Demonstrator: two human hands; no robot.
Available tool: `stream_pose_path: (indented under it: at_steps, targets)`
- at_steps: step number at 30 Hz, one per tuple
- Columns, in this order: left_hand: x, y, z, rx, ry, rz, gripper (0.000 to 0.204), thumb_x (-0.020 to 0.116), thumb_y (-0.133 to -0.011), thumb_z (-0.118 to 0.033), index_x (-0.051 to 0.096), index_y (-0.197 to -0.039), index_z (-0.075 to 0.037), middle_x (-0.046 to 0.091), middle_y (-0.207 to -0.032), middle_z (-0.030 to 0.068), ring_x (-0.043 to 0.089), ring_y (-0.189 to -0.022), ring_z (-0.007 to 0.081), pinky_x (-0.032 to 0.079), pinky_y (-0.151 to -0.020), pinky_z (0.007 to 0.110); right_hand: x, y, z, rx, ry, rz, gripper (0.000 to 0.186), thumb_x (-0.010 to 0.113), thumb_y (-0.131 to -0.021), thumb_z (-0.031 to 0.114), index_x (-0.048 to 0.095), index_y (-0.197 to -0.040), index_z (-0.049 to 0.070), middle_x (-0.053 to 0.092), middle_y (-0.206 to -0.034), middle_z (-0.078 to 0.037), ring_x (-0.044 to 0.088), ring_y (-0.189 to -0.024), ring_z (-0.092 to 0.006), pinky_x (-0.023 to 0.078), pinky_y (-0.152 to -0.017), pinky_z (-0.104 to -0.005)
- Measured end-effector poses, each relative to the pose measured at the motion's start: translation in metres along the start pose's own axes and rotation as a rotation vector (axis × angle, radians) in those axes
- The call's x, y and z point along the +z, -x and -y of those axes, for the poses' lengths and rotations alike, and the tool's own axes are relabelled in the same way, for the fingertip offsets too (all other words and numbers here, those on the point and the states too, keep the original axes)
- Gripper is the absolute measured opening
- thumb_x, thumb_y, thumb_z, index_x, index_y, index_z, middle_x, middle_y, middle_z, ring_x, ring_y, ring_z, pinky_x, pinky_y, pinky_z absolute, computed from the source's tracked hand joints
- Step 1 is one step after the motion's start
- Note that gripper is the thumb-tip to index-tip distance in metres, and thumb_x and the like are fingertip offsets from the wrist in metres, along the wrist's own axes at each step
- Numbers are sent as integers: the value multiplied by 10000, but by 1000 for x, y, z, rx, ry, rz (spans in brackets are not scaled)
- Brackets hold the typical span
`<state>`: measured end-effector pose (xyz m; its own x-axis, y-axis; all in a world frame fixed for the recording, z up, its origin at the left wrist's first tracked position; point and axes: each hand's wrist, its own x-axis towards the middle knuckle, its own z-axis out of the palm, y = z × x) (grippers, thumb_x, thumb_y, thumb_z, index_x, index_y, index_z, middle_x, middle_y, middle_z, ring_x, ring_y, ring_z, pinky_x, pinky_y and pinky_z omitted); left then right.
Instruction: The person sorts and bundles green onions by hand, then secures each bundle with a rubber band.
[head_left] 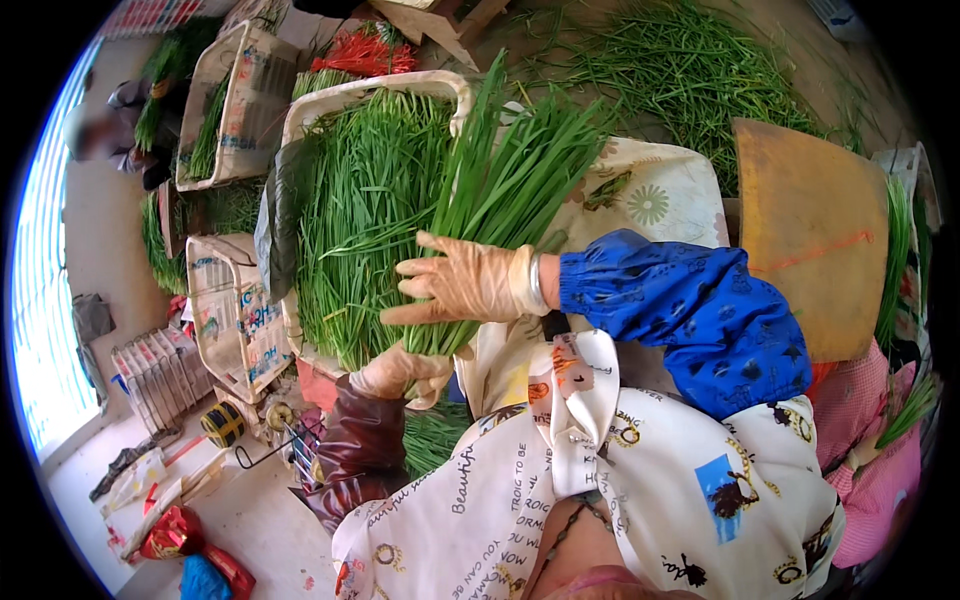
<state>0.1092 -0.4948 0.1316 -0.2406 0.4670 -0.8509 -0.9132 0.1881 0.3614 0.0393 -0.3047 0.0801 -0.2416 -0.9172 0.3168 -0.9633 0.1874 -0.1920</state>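
A thick bunch of long green chives (515, 185) slants up and to the right in front of me. My left hand (402, 372), in a pale glove below a brown sleeve, is closed around its lower end. Across the stems lies my right hand (465, 282), also gloved, its fingers stretched and spread to the left. Behind and left of the bunch, more chives (365, 220) fill a white plastic crate (372, 84). Part of the stem ends is hidden by my left hand.
A pale flower-patterned cloth (685, 195) lies right of the bunch, beside a yellowish board (815, 240). Loose greens (690, 75) heap on the floor beyond. White crates (235, 310) stand at left; a person in pink (870, 460) sits at right.
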Motion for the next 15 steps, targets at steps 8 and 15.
stream_pose_path:
  at_steps: [8, 15]
  targets:
    - [-8, 20, 9, -72, 18, 73, 468, 680, -682, -157, 483, -1061, 34, 526, -633, 55, 487, -473, 120, 430, -397, 237, 2, 0, -12, 60, -219, 95, 630, 526, -748, 187, 296, -1329, 110, 584, -734, -76, 597, -657, -273, 486, -669, -389]
    - [-4, 5, -34, 108, 72, 329, 551, 718, -680, -171, 467, -1133, 16, 584, -765, 124, 538, -517, 144, 402, -376, 247, -83, 56, -13, 233, 224, 52, 358, 486, -796, 190, 455, -1115, 30, 484, -558, -51, 519, -461, -197, 399, -360, -320]
